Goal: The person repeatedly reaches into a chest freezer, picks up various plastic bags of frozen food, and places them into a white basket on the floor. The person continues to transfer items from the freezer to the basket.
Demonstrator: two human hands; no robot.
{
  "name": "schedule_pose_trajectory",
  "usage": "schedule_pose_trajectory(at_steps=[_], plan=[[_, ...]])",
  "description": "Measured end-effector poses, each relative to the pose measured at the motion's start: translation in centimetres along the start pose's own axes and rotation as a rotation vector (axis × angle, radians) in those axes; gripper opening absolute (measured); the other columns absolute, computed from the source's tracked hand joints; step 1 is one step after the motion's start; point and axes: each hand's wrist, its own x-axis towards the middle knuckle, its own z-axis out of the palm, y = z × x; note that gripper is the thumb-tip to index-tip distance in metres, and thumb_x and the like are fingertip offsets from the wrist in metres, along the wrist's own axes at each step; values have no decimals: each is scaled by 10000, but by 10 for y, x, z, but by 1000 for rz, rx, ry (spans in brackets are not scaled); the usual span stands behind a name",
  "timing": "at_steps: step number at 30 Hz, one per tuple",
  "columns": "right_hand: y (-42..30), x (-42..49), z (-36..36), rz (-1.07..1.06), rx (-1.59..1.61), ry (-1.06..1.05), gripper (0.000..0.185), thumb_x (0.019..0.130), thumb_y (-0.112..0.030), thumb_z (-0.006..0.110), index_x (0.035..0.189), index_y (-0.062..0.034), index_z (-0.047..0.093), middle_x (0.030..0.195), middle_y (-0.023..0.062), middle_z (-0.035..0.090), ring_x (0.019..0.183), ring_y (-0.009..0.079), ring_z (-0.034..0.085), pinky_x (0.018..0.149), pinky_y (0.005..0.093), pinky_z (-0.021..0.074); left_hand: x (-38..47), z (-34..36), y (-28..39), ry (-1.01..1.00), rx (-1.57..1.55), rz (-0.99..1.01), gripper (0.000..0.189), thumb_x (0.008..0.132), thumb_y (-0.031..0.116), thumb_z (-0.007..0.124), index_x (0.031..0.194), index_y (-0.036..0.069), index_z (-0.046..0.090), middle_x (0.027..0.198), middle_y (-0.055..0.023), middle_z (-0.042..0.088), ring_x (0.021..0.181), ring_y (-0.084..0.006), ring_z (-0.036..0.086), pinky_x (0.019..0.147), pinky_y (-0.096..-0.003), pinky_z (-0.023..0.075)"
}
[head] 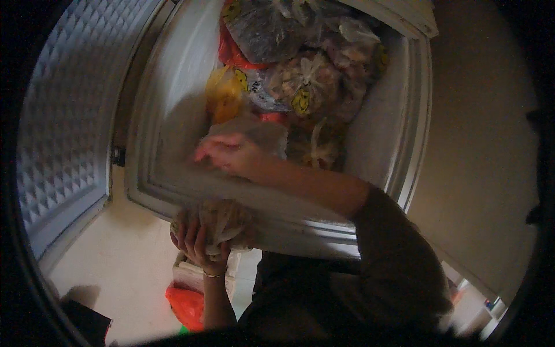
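Note:
A chest freezer stands open before me, with tied plastic bags of food inside. My left hand (197, 243) grips a clear plastic bag of brownish contents (225, 219) at the freezer's near rim (299, 232). Over the inside of the freezer, my right hand (225, 152) has its fingers curled, beside a pale translucent plastic bag (264, 134); whether it holds this bag is blurred. Beyond it lie a yellow bag (225, 97), a knotted clear bag with a yellow tag (310, 82) and a large dark-filled bag (264, 37). Another knotted bag (318, 145) lies to the right.
A textured, light-coloured panel (73, 112) borders the freezer on the left. On the floor side, a red plastic bag (186, 306) sits by a pale container (188, 275) below my left hand. A dark box-like object (86, 321) is at bottom left. A plain wall (477, 152) rises at the right.

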Motion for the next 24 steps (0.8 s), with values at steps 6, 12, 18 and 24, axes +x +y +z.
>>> schedule_pose_trajectory(at_steps=[6,12,18,24], plan=[[85,-57,-105,1,-867,-172,219,837,-263,454,910,-96,576,662,14,530,565,122,468,543,276,393,11,-4,7,-17,-3,27,391,769,386,524,1026,96,477,1085,-96,497,1077,-318,411,947,-500,236],[75,-82,-188,173,-1631,-37,270,818,-297,469,964,-92,565,742,100,589,687,206,551,640,353,429,14,-4,10,-39,3,11,388,779,379,510,1032,88,463,1098,-105,489,1096,-326,394,941,-500,243],[-76,-36,-311,-354,-1712,1013,388,777,-324,512,1042,-40,506,983,167,542,876,333,532,734,423,427,17,-3,11,-54,-39,20,396,785,368,508,1058,87,447,1117,-110,471,1095,-333,387,946,-492,235],[-112,-27,-401,158,-1697,1168,536,687,-442,571,1074,-78,498,1002,147,547,889,332,535,761,435,439,17,-3,15,-54,35,-4,454,750,400,528,1077,102,425,1095,-104,465,1042,-304,410,921,-525,236]])
